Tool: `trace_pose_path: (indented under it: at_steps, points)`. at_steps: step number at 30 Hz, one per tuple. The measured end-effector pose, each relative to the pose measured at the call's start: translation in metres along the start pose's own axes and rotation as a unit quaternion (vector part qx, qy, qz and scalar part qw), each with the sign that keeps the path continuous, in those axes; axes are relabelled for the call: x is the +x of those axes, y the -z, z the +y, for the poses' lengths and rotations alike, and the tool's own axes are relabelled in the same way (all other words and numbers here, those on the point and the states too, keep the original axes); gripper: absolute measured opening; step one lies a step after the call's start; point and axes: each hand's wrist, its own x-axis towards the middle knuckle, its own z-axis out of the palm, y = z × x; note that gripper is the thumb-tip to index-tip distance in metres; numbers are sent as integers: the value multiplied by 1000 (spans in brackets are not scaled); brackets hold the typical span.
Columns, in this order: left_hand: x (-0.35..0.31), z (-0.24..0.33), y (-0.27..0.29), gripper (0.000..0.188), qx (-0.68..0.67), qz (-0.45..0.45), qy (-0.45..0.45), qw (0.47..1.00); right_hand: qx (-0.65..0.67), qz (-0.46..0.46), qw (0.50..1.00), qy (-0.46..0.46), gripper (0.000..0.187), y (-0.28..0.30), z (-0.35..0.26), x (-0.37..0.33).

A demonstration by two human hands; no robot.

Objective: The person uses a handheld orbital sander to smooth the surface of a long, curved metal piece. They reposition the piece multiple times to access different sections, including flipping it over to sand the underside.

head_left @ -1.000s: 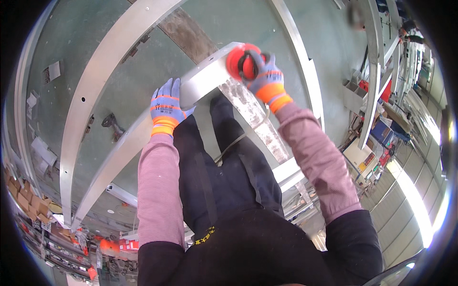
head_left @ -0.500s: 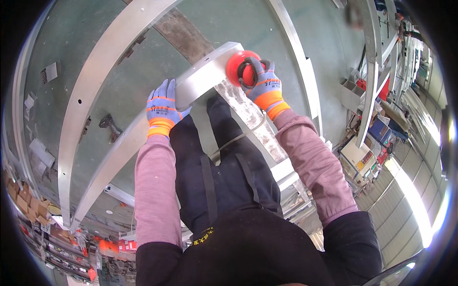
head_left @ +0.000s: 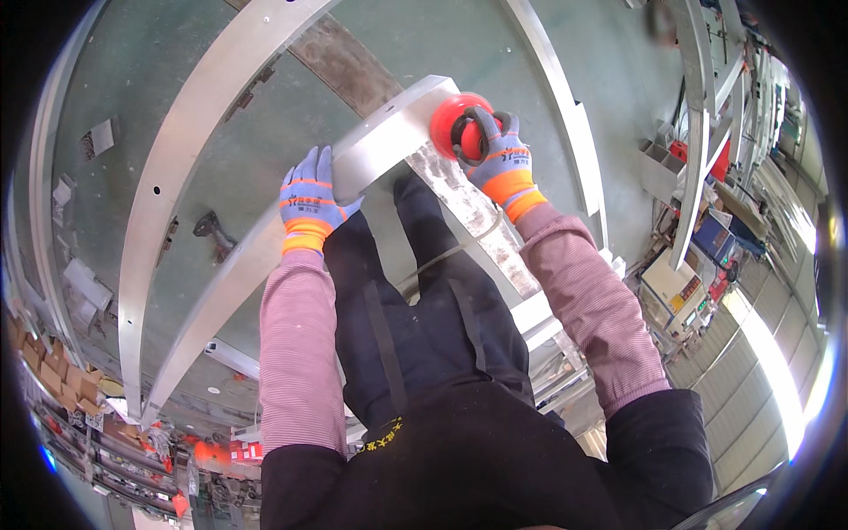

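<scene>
My right hand [head_left: 499, 155] is closed around the black grip of a round red sander [head_left: 448, 126]. The sander's disc is at the right edge of a curved silver metal beam [head_left: 393, 132], close to its far end. Against the left side of that beam lies my left hand [head_left: 309, 199], its fingers stretched out and the thumb apart. Both hands wear grey-blue gloves with orange cuffs. The palm side of the left hand is hidden, and so is the underside of the sander.
More curved metal beams [head_left: 181, 141] stand to the left and a narrower one [head_left: 565, 106] to the right. A worn flat bar [head_left: 340, 55] runs crosswise under the beam. A pale hose [head_left: 450, 250] passes by my legs. A dark tool [head_left: 215, 228] lies on the green floor.
The whole view has shifted slightly to the right. My hands and the sander keep nearly the same places against the beam.
</scene>
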Motion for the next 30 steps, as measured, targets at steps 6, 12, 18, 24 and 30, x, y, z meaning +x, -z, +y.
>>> trace_pose_path:
  at_steps: [6,12,18,24,30]
  points:
    - [1,-1,-5,106,2,17,-12,1000,6,-1,1000,31,72,-11,-36,-4]
    - [-7,-3,2,118,36,56,21,998,-4,-75,990,117,77,-32,-95,-23]
    - [-40,-23,1,123,86,21,80,993,-28,-91,994,55,79,-7,-83,-4]
    - [18,51,24,123,68,-13,-20,997,154,-9,987,-47,82,30,23,71]
    - [84,107,-1,92,8,102,4,995,489,-135,849,-147,67,41,84,86]
